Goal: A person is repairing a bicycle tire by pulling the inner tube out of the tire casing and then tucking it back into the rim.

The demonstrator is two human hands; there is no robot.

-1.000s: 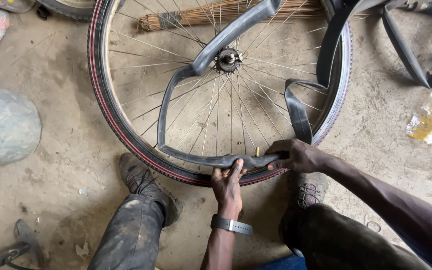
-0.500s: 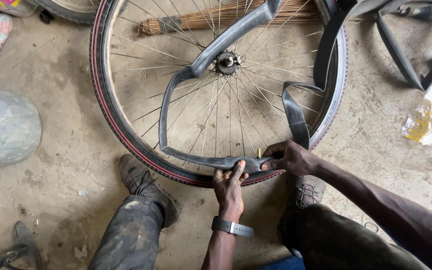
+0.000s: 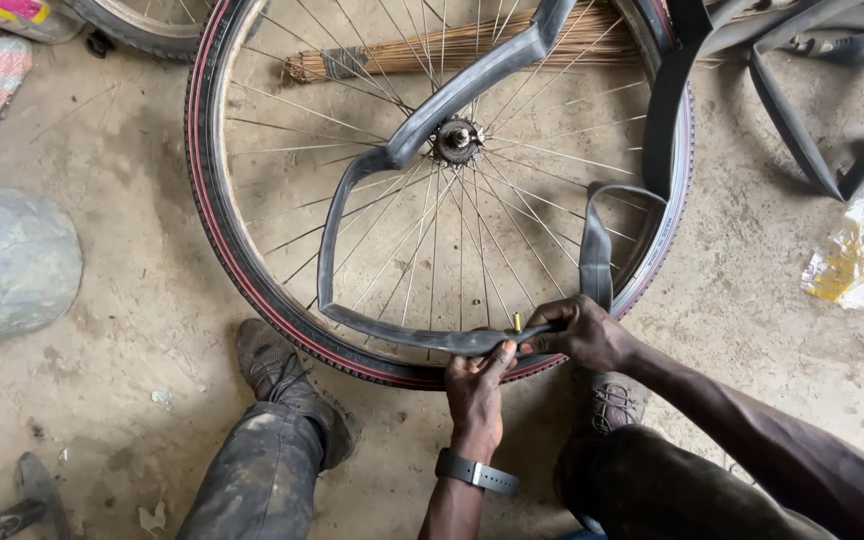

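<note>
A bicycle wheel (image 3: pixel 252 270) with a black, red-striped tyre lies flat on the concrete floor, spokes and hub (image 3: pixel 455 138) showing. A loose black inner tube (image 3: pixel 352 200) snakes across the spokes. My left hand (image 3: pixel 477 385), a watch on its wrist, grips the tube at the wheel's near edge. My right hand (image 3: pixel 582 335) pinches the same tube just to the right, beside its small brass valve (image 3: pixel 515 322). Both hands press against the tyre's near rim.
My shoes (image 3: pixel 282 380) and knees flank the wheel's near side. A bundle of thin sticks (image 3: pixel 472 45) lies beyond the hub. Other black tubes (image 3: pixel 802 130) and a crumpled plastic wrapper (image 3: pixel 852 260) lie at right, and a grey rounded object (image 3: pixel 7 260) at left.
My right hand has dropped a little closer to my left hand along the rim. The tube's valve now shows between them. The wheel has not moved.
</note>
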